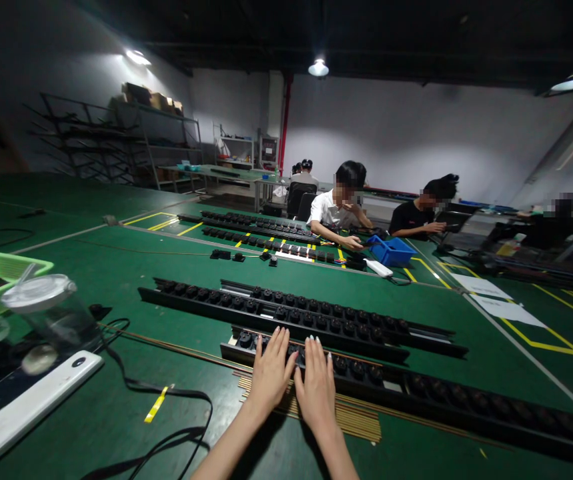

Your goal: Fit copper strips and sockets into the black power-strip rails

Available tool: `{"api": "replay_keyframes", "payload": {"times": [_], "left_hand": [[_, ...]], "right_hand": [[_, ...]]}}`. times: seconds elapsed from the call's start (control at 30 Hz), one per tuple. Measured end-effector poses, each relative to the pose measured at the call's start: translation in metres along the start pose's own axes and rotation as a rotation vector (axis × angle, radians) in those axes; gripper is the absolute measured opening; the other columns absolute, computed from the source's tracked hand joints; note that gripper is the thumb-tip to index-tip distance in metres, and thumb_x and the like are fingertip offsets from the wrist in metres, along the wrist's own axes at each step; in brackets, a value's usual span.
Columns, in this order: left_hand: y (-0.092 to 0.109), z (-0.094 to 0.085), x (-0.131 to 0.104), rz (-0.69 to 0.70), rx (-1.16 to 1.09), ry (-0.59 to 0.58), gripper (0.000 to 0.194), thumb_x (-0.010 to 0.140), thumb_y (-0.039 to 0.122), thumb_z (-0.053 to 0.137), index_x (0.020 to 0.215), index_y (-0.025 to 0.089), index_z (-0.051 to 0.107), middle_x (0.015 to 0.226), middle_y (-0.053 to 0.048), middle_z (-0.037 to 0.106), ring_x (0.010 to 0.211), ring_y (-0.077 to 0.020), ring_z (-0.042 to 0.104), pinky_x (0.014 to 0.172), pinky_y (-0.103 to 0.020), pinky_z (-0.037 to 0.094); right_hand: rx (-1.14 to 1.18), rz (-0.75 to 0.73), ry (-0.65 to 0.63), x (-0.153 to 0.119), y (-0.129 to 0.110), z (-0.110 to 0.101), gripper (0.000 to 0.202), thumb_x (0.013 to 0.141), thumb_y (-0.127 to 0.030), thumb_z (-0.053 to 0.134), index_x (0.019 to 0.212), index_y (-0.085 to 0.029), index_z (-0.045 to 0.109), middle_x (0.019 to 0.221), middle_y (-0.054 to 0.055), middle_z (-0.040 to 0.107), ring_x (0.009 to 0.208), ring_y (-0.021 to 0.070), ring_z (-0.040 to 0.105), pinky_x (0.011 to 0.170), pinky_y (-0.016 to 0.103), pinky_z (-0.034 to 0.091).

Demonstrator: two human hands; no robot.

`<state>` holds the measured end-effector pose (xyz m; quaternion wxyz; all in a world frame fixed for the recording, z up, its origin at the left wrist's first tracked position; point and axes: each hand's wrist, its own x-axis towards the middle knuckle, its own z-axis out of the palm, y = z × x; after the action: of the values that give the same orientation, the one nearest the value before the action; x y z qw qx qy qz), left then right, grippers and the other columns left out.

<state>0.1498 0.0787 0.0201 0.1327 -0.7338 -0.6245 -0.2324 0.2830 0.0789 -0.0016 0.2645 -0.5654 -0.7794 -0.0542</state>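
My left hand [272, 370] lies with stretched fingers over the nearest long black channel rail [446, 400], which holds a row of round black sockets [359, 369]. Close beside it, my right hand [316, 383] rests on the same rail, fingers straight and close together. Both thumbs point toward each other, and the sockets under the fingers are hidden. Beneath my wrists is a bundle of thin brass-coloured rods [356, 417]. Longer thin rods [181, 347] run along the rail's near side. Just behind lie more black rails [286, 320] fitted with similar sockets.
On the left stand a lidded clear cup [63, 313], a green basket [21, 263], a white power bank-like case [36, 403] and a black cable [166, 390]. Across the table, a person in white [331, 210] works near a blue bin [391, 251]. Paper sheets [506, 310] lie right.
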Motion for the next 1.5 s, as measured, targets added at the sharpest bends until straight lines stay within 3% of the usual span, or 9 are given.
{"api": "replay_keyframes", "payload": {"times": [0.17,0.47,0.6,0.93,1.13,1.5], "left_hand": [[-0.008,-0.007,0.004,-0.075,-0.001,0.037,0.052,0.096,0.038,0.028,0.145,0.02,0.024,0.143,-0.008,0.042,0.134,-0.0223,0.035,0.113,-0.052,0.019],[-0.016,-0.002,0.0,-0.085,-0.048,-0.01,0.05,0.096,0.038,0.028,0.143,0.021,0.03,0.142,-0.008,0.044,0.133,-0.0233,0.037,0.112,-0.057,0.018],[-0.023,-0.005,-0.001,-0.141,-0.017,0.041,0.052,0.096,0.036,0.028,0.145,0.019,0.023,0.145,-0.009,0.038,0.136,-0.0232,0.033,0.112,-0.057,0.015],[-0.037,-0.002,-0.004,-0.148,-0.006,0.041,0.05,0.096,0.037,0.027,0.144,0.021,0.028,0.143,-0.008,0.042,0.134,-0.0225,0.036,0.113,-0.056,0.012],[-0.052,-0.003,-0.005,-0.149,0.01,0.077,0.048,0.096,0.035,0.03,0.142,0.021,0.032,0.14,-0.008,0.046,0.132,-0.0232,0.039,0.113,-0.056,0.015],[-0.06,-0.008,-0.003,-0.179,0.009,0.082,0.046,0.097,0.034,0.027,0.141,0.023,0.034,0.139,-0.008,0.047,0.131,-0.023,0.041,0.113,-0.056,0.018]], "right_hand": [[-0.005,-0.007,0.01,0.0,0.0,0.001,0.055,0.093,-0.033,0.028,0.143,-0.012,0.03,0.147,0.01,0.035,0.139,0.0207,0.024,0.111,0.044,0.023],[-0.005,0.007,0.015,0.0,0.0,0.004,0.055,0.094,-0.035,0.026,0.144,-0.012,0.029,0.147,0.011,0.035,0.138,0.0217,0.025,0.111,0.046,0.023],[0.0,0.005,0.017,0.0,0.0,0.003,0.055,0.094,-0.035,0.026,0.143,-0.012,0.03,0.147,0.012,0.035,0.139,0.0218,0.024,0.11,0.046,0.023],[-0.005,0.017,0.014,0.0,0.0,0.005,0.055,0.093,-0.034,0.027,0.143,-0.012,0.03,0.147,0.011,0.035,0.139,0.022,0.025,0.111,0.046,0.023],[-0.017,0.012,0.018,0.0,0.001,0.004,0.055,0.093,-0.035,0.029,0.143,-0.012,0.029,0.147,0.012,0.035,0.139,0.0214,0.025,0.111,0.045,0.023],[-0.026,0.017,0.008,-0.001,0.0,0.004,0.055,0.093,-0.034,0.029,0.144,-0.012,0.028,0.148,0.011,0.034,0.139,0.021,0.024,0.111,0.045,0.023]]}}
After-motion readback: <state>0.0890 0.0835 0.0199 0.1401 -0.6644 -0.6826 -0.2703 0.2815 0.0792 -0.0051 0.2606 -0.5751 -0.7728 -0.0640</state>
